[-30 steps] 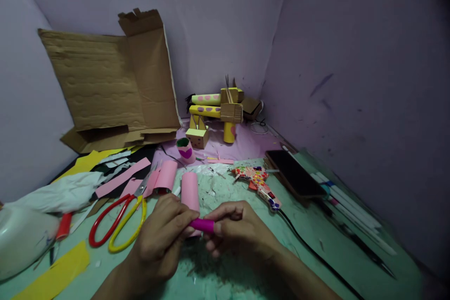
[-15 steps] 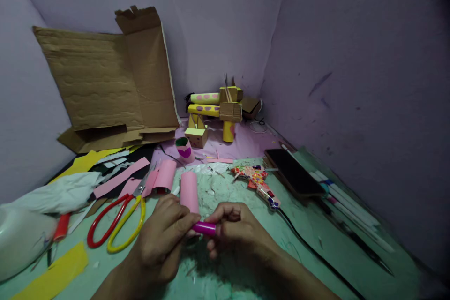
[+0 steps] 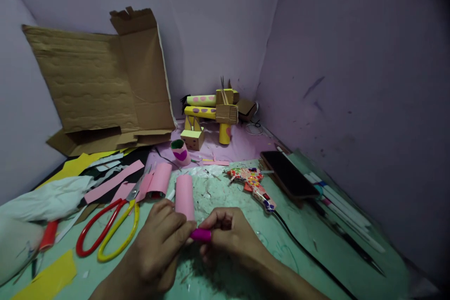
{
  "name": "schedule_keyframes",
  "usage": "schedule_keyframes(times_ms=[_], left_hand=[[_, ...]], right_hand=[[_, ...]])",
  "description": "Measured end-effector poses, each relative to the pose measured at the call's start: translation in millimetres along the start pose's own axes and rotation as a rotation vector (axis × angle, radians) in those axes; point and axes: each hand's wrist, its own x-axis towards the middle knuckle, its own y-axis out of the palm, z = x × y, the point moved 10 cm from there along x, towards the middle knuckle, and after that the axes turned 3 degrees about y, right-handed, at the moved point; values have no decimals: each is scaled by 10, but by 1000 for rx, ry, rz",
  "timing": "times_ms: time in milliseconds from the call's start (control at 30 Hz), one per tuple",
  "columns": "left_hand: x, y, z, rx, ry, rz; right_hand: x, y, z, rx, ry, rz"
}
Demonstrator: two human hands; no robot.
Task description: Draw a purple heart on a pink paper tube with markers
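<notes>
My left hand [image 3: 160,241] is closed, with its thumb and fingertips at the left end of a small, shiny magenta cylinder [image 3: 201,235]. The fingers of my right hand [image 3: 228,232] pinch the right end of that cylinder. Its kind cannot be made out. Just beyond my left fingers a pink paper tube [image 3: 184,195] points away from me, its near end partly hidden by the hand. Scissors [image 3: 131,197] with a red and a yellow handle lie left of my left hand. Another pink tube [image 3: 161,179] rests near their blades.
A floral-patterned glue gun [image 3: 251,183] with a black cord lies on the right, beside a phone [image 3: 290,174] and several white markers [image 3: 344,206]. Yellow paper-covered models [image 3: 211,112] stand at the back. An opened cardboard box [image 3: 94,79] leans on the wall.
The whole view has shifted slightly, so objects appear a little further left. My hands keep their hold on the magenta cylinder, which is now less exposed between them.
</notes>
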Motion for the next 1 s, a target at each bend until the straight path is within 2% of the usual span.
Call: schedule_keyframes(times_ms=[67, 167, 267, 333, 433, 500, 567, 867, 1000], left_hand=[[-8, 9, 10, 4, 2, 20], [-10, -71, 84, -27, -32, -37], [-27, -136, 237, -72, -153, -81], [-67, -118, 356, -114, -275, -67], [-156, -59, 474, -181, -423, -41], [-199, -17, 502, -213, -470, -24], [-212, 7, 508, -233, -489, -15], [-137, 64, 444, -324, -551, -42], [-154, 92, 457, -327, -520, 28]], right_hand=[[-3, -28, 16, -19, -12, -45], [-39, -107, 83, 35, -38, -139], [-103, -138, 239, 31, -125, -177], [-170, -141, 413, -65, -257, -201], [-353, -121, 718, -296, -554, -283], [-457, -32, 829, -432, -710, -272], [-509, 44, 857, -504, -799, -231], [-542, 44, 790, -524, -916, -304], [-624, 142, 837, -639, -952, -313]])
